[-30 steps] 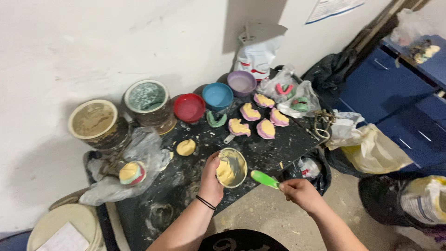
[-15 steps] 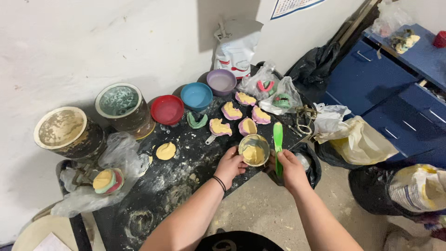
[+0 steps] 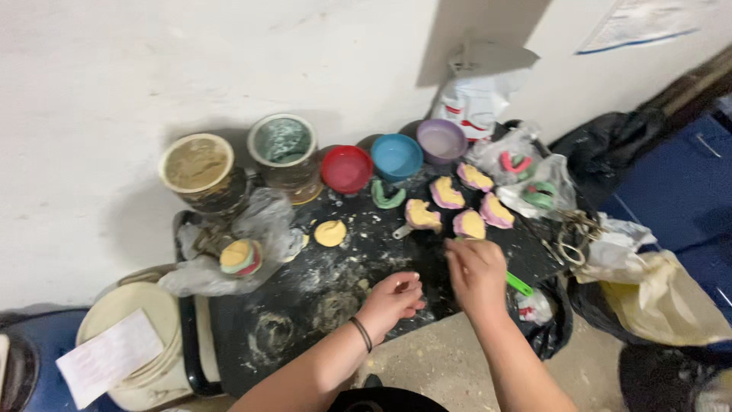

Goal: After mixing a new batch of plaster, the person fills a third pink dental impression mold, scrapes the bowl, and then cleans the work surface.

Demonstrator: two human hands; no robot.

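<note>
My left hand (image 3: 391, 302) is curled at the front edge of the black, powder-smeared tabletop (image 3: 320, 294), gripping a dark mixing bowl (image 3: 431, 276) whose inside is hidden. My right hand (image 3: 476, 279) is closed over the bowl's right side and holds a green spatula (image 3: 521, 285); only the handle end sticks out. Just beyond my hands lie several pink moulds filled with yellow plaster (image 3: 422, 215), a green mould (image 3: 387, 197) and a yellow plaster disc (image 3: 330, 233).
Along the wall stand two open tins (image 3: 198, 164), then a red bowl (image 3: 347, 168), a blue bowl (image 3: 396, 156) and a purple bowl (image 3: 441, 140). Plastic bags (image 3: 534, 179) and scissors (image 3: 568, 243) lie right. A white bucket (image 3: 130, 343) sits left, a blue cabinet (image 3: 679, 198) right.
My hands have come together over the bowl, and its yellow contents are no longer visible. The spatula has swung from upright beside the bowl to pointing right under my right hand.
</note>
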